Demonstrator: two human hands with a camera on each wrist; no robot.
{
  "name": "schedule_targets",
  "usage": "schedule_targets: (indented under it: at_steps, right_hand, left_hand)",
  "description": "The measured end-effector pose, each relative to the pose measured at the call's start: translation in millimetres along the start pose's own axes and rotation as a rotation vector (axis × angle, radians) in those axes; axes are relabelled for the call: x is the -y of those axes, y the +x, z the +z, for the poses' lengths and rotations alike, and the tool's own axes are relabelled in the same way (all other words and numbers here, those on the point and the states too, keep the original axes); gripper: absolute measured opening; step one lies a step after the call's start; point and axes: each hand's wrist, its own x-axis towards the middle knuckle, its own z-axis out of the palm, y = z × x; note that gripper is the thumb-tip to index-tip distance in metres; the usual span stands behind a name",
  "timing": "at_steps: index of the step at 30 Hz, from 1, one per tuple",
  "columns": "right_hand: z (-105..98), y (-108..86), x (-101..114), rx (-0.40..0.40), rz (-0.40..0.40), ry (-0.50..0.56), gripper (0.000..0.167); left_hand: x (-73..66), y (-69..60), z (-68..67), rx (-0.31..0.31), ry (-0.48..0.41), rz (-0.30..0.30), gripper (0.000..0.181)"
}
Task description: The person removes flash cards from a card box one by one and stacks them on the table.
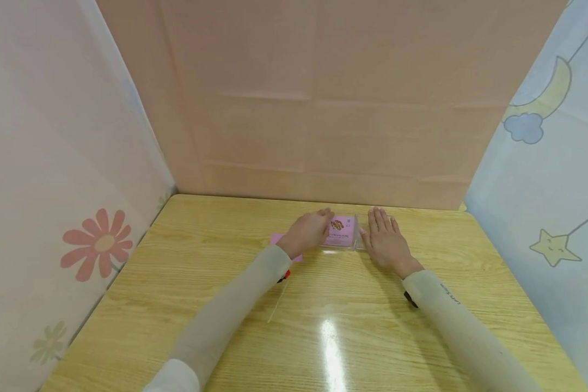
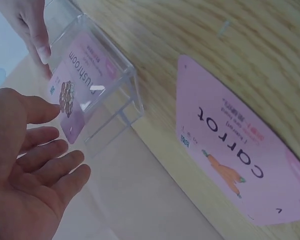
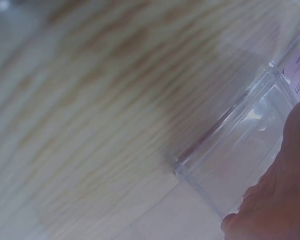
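A pink mushroom card (image 1: 340,231) lies in a clear plastic box (image 2: 132,82). In the left wrist view my left hand (image 2: 37,155) has its fingers loosely bent, the thumb tip at the card's picture end. My right hand (image 1: 386,245) lies with straight fingers over a clear compartment (image 3: 235,155) on the right of the mushroom card. A pink carrot card (image 2: 230,150) lies on the table near my left wrist, partly covered by it in the head view.
The wooden table (image 1: 215,272) meets a peach backdrop (image 1: 308,136) just behind the box. Patterned side walls stand at left (image 1: 78,163) and right (image 1: 544,190). Below my left wrist are a small red and black item (image 1: 285,275) and a thin pale strip (image 1: 277,302).
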Motion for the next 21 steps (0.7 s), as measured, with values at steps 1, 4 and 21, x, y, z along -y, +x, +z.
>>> schedule_targets:
  at_steps: [1,4,21]
  right_hand:
    - [0,0.2,-1,0.005,0.001,-0.002,0.072]
    - [1,0.3,-1,0.015,0.002,-0.005,0.072]
    - [-1,-0.5,1,-0.007,0.002,0.009,0.071]
  left_hand:
    - [-0.9,-0.2,0.8,-0.005,0.02,0.007,0.043]
    - [-4.3,0.0,2.3,-0.009,0.059,0.023,0.042]
    - [-10.2,0.9,14.2,-0.021,0.276,0.02,0.043]
